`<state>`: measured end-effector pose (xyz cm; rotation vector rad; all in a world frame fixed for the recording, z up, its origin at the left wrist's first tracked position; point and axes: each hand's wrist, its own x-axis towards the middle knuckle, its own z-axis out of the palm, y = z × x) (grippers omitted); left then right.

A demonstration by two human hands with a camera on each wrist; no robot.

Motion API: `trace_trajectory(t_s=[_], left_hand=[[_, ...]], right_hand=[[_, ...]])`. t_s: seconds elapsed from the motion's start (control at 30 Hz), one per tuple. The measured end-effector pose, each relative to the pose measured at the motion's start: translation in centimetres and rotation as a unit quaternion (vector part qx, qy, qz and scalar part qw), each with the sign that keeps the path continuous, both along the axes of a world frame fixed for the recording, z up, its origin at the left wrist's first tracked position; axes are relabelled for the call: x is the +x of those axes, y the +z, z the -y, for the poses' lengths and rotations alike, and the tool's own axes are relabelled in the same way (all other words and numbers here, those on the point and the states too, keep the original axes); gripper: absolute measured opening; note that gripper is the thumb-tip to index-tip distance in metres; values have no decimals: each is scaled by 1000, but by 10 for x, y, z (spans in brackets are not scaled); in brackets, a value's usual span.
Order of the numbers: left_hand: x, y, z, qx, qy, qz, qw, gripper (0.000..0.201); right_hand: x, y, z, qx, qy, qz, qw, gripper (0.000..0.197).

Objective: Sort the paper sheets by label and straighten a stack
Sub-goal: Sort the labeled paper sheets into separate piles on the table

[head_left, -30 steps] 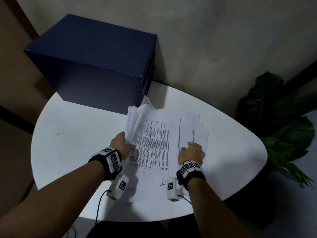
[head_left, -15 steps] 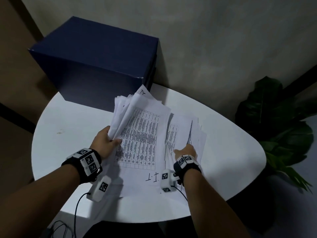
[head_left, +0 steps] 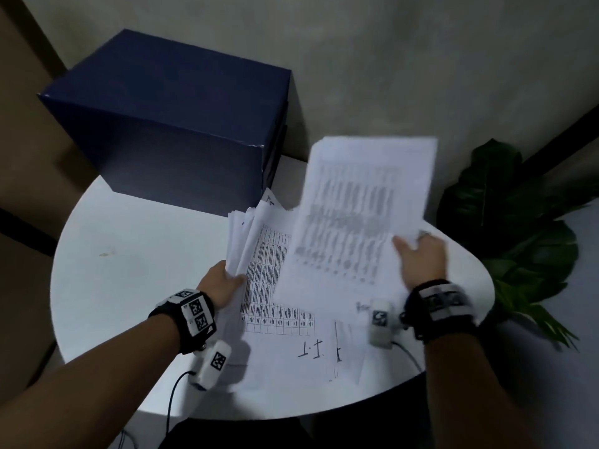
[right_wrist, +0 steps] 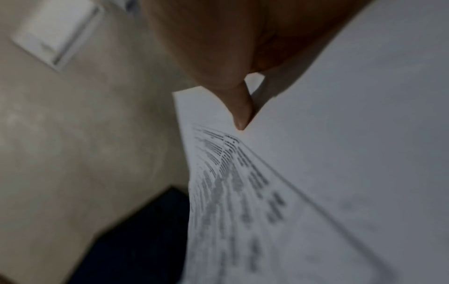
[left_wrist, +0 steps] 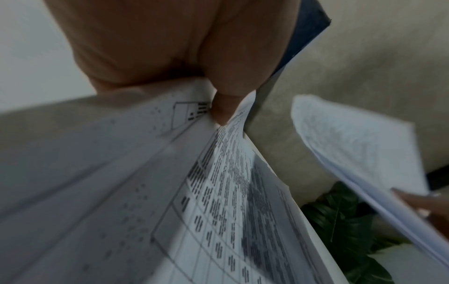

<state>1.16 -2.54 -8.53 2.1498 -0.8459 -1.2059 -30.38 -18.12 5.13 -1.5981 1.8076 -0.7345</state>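
The head view looks down on the round table [head_left: 129, 270] from above. Both wrist views sit very close under the thumbs, apparently facing the wall, sharing the blue box [left_wrist: 308, 28].

The raised white printed paper sheet [head_left: 363, 218] is motion-blurred, its table text unreadable. The right hand [head_left: 421, 257] is smeared too, its fingers hidden behind that sheet.

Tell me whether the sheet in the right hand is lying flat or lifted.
Lifted: the right hand pinches the sheet by its edge, raised above the pile.
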Motion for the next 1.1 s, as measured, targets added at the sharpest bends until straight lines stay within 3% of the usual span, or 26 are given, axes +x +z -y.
trace_trajectory(t_s=[0.13, 0.2, 0.23, 0.3, 0.4, 0.63, 0.83, 0.97, 1.1], left_hand=[[10, 0, 5, 23, 115, -153, 981, 89], [10, 7, 8, 37, 123, -168, 977, 103], [7, 14, 9, 32, 95, -139, 985, 96], [-4, 20, 9, 30, 23, -19, 999, 59], [-16, 13, 8, 28, -16, 114, 993, 39], [1, 21, -11, -74, 13, 95, 993, 31], [15, 23, -22, -72, 16, 91, 993, 34], [14, 18, -22, -56, 14, 80, 995, 36], [9, 13, -21, -30, 0, 80, 996, 39]], right_hand=[[43, -71, -33, 140, 70, -34, 987, 46], [45, -100, -40, 161, 62, -59, 983, 47], [38, -109, -38, 161, 33, -105, 981, 49], [19, -122, -31, 189, -31, -210, 959, 58], [7, -127, -22, 204, -41, -197, 958, 63], [21, -121, -26, 142, -59, -112, 982, 43], [32, -103, -30, 118, -130, 4, 984, 40], [29, -69, -31, 76, -111, -13, 991, 30], [16, 0, -24, -69, -84, -66, 992, 27]])
